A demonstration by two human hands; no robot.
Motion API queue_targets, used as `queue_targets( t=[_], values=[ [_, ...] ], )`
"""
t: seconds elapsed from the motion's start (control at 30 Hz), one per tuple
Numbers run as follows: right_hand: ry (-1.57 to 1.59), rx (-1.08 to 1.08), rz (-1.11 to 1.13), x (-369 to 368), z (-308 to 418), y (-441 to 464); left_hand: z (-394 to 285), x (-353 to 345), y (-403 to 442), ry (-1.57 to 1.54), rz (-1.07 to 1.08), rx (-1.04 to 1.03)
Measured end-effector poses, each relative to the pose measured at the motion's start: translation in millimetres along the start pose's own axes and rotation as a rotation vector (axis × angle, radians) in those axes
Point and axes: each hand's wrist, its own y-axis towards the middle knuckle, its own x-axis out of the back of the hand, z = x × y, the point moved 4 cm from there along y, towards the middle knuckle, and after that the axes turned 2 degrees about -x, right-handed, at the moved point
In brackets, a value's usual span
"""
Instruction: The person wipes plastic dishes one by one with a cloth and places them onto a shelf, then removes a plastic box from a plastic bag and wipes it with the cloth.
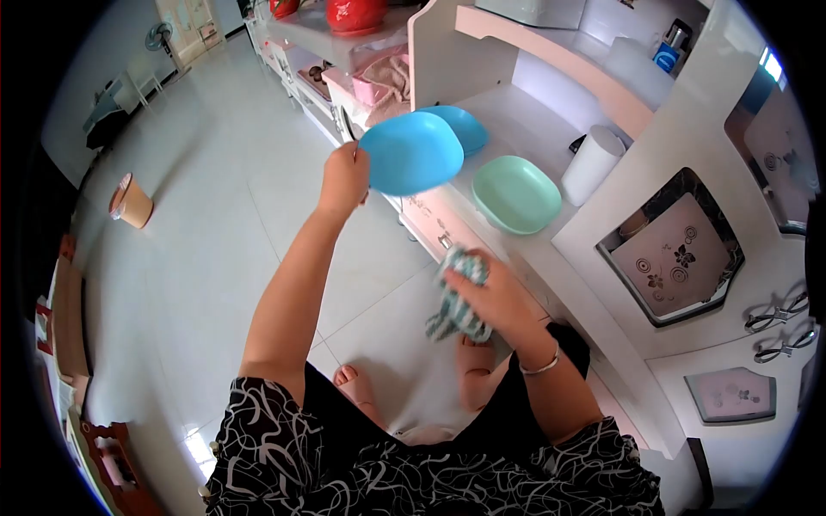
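1. The left hand (pixel 342 181) pinches the blue plate (pixel 411 155) at its left rim; the grip is closed on the edge, and the far side of the plate sticks out unsupported.
2. That plate is in the air by the front edge of the counter (pixel 551 129), partly over the floor (pixel 206 249) in this view. Its broad face is turned toward the camera; its long axis runs roughly across the view, from the hand toward the counter, tipped slightly up at the right.
3. A second plate (pixel 469 131), also blue, shows just behind it on the counter, partly covered. Whether the two touch, I cannot tell.
4. The right hand (pixel 497 297) is closed around the checked cloth (pixel 460 297), thumb laid across it, the fabric bunched inside the grip. How tightly it is squeezed, I cannot tell; the hand is blurred.
5. The cloth sits below the green dish (pixel 516 194) in view, apart from the blue plate. Its length runs roughly up and down, with the loose end hanging toward the feet (pixel 353 385).
6. The dish rests on the counter, hollow side up, its long axis slanting from upper left to lower right. The white roll (pixel 592 163) stands just beside it.
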Motion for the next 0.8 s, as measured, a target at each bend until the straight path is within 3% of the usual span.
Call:
queue_targets(
  t=[0.03,0.33,0.57,0.8],
  values=[
    [-0.151,0.03,0.021,-3,-2,-2,0,-7,18,0.001,0.005,-0.009],
    [-0.456,-0.021,0.171,-5,5,-13,47,-77,134,0.314,-0.064,-0.104],
    [-0.552,0.088,0.224,-14,4,-20,19,-89,112,0.732,-0.021,0.134],
    [-0.585,0.166,0.251,-21,-1,-24,-8,-85,88,0.862,0.013,0.104]
  ],
)
